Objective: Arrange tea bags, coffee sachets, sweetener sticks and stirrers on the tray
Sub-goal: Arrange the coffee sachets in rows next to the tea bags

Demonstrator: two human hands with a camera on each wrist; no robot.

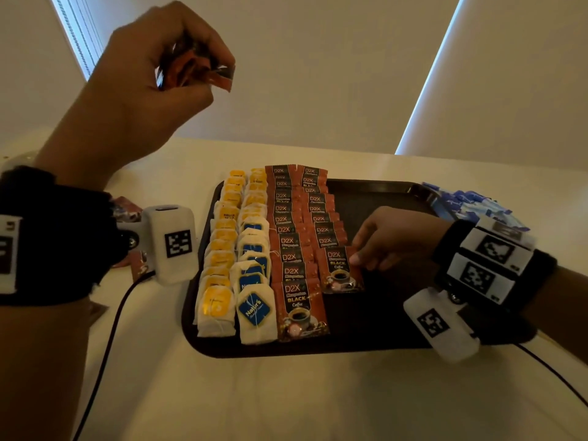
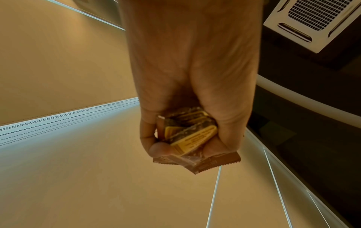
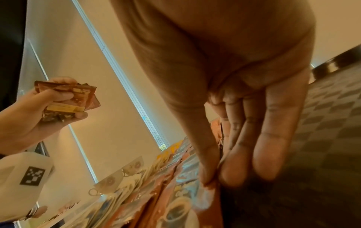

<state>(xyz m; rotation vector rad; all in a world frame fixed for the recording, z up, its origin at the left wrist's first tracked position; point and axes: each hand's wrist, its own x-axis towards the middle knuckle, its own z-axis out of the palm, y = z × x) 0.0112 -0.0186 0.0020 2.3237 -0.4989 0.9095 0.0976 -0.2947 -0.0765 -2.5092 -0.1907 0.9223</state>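
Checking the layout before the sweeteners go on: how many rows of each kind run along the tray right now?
Tea bag rows: 2
Coffee sachet rows: 2
Total: 4 rows

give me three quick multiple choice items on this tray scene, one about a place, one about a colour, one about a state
1. Where does the pile of blue sweetener sticks lie?
A. on the table past the dark rectangular tray's far right corner
B. in the left hand
C. on the tea bags

2. What colour are the labels on the leftmost row of white tea bags?
A. green
B. yellow
C. pink

3. What is the left hand doing?
A. lying flat on the table
B. holding a bunch of brown coffee sachets in the air
C. pressing the tray

Answers: 1 A, the sticks sit beyond the tray rim; 2 B, every label there is yellow; 3 B, fingers curl round the sachets.
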